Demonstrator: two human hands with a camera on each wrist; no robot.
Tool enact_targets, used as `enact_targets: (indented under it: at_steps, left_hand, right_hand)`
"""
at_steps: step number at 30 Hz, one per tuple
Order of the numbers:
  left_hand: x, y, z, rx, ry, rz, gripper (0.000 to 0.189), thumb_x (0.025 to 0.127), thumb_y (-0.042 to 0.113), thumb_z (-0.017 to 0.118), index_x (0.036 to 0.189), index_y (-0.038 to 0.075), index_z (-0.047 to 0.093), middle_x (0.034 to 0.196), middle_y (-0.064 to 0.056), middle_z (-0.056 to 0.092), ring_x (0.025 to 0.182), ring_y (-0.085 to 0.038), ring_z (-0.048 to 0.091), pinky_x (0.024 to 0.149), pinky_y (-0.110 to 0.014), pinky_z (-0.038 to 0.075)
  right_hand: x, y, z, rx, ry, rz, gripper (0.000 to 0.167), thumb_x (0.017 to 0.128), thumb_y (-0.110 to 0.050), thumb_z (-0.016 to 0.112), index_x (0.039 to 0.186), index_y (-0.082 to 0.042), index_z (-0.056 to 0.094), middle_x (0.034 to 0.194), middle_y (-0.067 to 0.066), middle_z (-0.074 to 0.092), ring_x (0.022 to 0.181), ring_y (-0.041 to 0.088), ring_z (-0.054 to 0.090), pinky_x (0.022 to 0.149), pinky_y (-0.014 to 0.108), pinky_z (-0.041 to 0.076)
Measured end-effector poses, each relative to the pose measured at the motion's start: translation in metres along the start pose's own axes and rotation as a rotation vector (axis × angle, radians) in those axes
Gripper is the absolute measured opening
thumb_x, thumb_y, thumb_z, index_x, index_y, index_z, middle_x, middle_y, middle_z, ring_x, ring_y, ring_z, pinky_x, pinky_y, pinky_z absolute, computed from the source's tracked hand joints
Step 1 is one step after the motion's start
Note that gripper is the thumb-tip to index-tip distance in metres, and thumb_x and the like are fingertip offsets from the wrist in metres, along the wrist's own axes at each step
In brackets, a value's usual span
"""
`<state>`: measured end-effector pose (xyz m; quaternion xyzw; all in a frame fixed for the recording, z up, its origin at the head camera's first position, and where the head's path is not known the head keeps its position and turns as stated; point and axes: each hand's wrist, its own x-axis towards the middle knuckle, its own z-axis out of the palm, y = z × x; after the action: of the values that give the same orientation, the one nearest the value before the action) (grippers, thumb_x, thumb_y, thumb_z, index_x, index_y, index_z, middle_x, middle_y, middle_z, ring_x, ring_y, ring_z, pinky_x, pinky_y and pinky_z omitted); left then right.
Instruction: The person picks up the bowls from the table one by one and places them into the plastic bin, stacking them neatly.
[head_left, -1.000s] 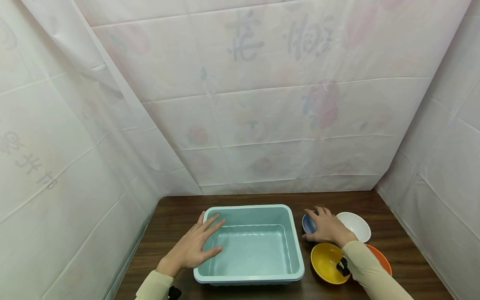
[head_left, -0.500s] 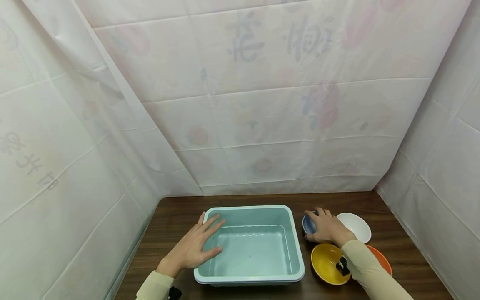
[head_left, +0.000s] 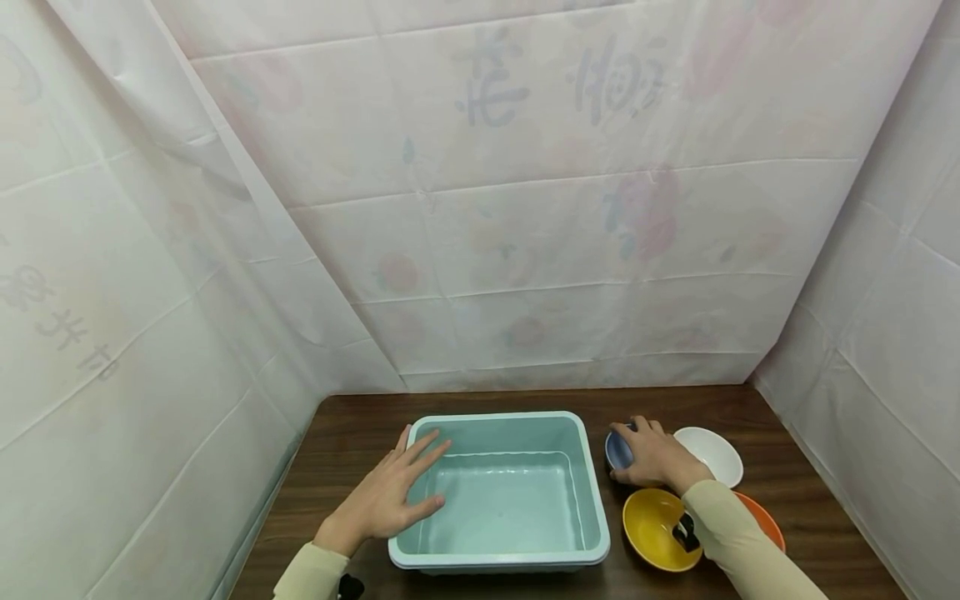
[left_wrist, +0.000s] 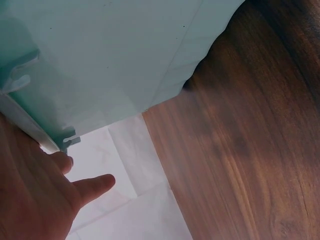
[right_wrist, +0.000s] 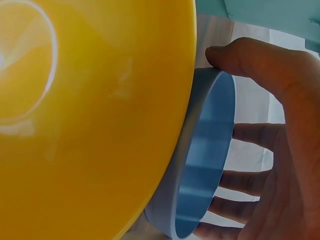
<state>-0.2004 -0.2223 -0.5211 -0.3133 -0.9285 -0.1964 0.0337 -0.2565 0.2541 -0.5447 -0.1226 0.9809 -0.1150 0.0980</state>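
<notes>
My right hand [head_left: 660, 460] spans a small blue bowl [head_left: 617, 450] from above, to the right of a pale green plastic basin [head_left: 498, 557]. In the right wrist view, the thumb lies at one side of the bowl's rim and the fingers curl over the opposite side. The bowl's inside looks bare there. My left hand [head_left: 384, 502] rests over the basin's left rim, fingers straight and spread, with the thumb pointing over the inside. In the left wrist view, the basin's outer wall [left_wrist: 115, 60] rises beside the hand.
A yellow bowl [head_left: 651, 529] stands just in front of the blue one, under my right wrist. Behind the forearm are a white bowl [head_left: 711, 454] and a partly hidden orange bowl [head_left: 765, 522]. Patterned white sheets [head_left: 525, 250] enclose the dark wooden table [head_left: 360, 417].
</notes>
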Motion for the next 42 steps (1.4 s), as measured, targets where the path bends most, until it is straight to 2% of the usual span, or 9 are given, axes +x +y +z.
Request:
enact_targets:
  at_steps: [10,29,42]
  left_hand:
    - [0.002,0.000,0.001,0.017,0.017,0.025,0.072,0.100,0.056,0.057,0.161,0.024,0.037,0.169,-0.009,0.030,0.154,-0.055,0.014,0.103,-0.079,0.037]
    - [0.002,-0.001,0.001,0.014,0.020,0.030,0.073,0.100,0.055,0.058,0.162,0.023,0.036,0.170,-0.009,0.028,0.153,-0.056,0.013,0.104,-0.078,0.037]
    - [0.002,-0.002,0.000,0.002,0.019,0.036,0.072,0.100,0.055,0.058,0.161,0.022,0.037,0.170,-0.009,0.026,0.153,-0.056,0.013,0.103,-0.079,0.036]
  right_hand:
    - [-0.002,-0.001,-0.004,-0.003,-0.018,0.013,0.086,0.081,-0.052,0.081,0.153,-0.016,0.050,0.154,0.028,0.041,0.132,0.049,0.046,0.095,0.068,0.051]
    - [0.001,-0.005,-0.010,-0.032,-0.020,-0.007,0.085,0.082,-0.054,0.080,0.151,-0.014,0.051,0.151,0.028,0.044,0.132,0.051,0.046,0.103,0.072,0.042]
    - [0.000,-0.009,-0.025,-0.069,0.034,-0.056,0.082,0.081,-0.053,0.080,0.147,-0.013,0.054,0.146,0.028,0.047,0.125,0.051,0.049,0.097,0.072,0.044]
